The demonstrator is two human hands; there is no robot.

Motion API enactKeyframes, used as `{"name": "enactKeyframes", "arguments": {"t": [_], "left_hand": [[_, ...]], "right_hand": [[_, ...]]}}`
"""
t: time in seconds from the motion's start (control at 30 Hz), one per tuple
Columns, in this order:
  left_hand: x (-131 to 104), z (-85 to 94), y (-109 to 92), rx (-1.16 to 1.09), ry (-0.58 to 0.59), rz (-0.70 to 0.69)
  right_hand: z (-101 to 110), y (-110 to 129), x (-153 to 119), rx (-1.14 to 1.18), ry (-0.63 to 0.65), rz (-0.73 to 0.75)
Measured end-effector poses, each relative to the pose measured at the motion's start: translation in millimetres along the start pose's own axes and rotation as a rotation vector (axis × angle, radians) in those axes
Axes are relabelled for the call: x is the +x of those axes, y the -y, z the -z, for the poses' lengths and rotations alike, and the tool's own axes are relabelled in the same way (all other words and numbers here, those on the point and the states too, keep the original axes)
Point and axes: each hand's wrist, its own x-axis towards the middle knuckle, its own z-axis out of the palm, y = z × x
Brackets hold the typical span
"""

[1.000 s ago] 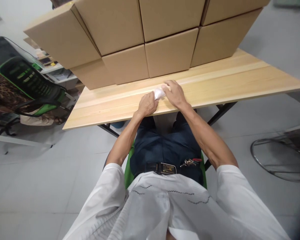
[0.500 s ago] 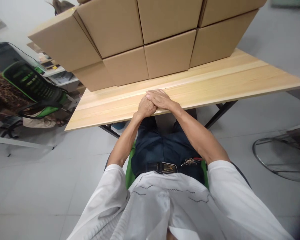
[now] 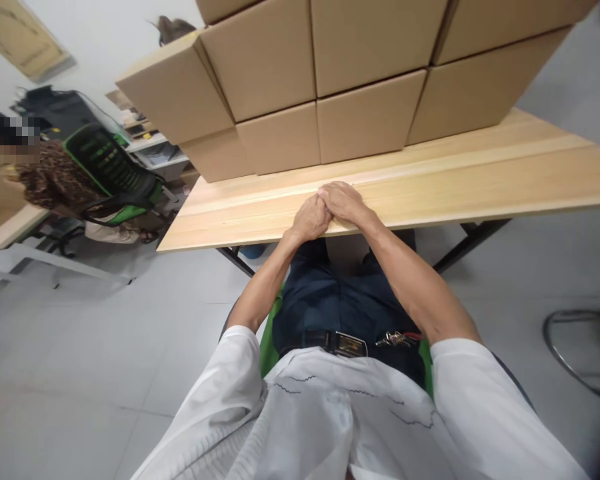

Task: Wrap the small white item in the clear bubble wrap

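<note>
My left hand [image 3: 311,219] and my right hand [image 3: 343,202] rest together on the front edge of the wooden table [image 3: 460,179]. The fingers of both are curled in and meet in the middle, with my right hand partly over the fingertips of my left. No object shows in either hand. Behind them, on the same table, stands a stacked wall of brown cardboard boxes [image 3: 370,120]. A strip of bare wood lies between the hands and the lowest boxes.
At the left, a person in a leopard-print top [image 3: 55,173] sits on a green and black office chair [image 3: 105,167] by another desk [image 3: 10,230]. A metal-ringed stool [image 3: 560,347] stands on the floor at right. Shelves [image 3: 155,150] hold small items behind.
The view has turned left, so table and boxes sit farther right in the picture. My right hand's fingers, flatter before over my left hand, are now more curled. The hands stay together.
</note>
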Motion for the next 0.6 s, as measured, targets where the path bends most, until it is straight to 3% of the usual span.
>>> {"name": "enactKeyframes", "arguments": {"t": [0.37,0.6], "left_hand": [[-9,-2.2,-12,0.004,-0.004,0.057],[-11,-0.8,-10,-0.034,-0.015,0.030]], "right_hand": [[-25,-40,8,0.059,-0.015,-0.142],[-18,-45,11,0.029,0.039,-0.144]]}}
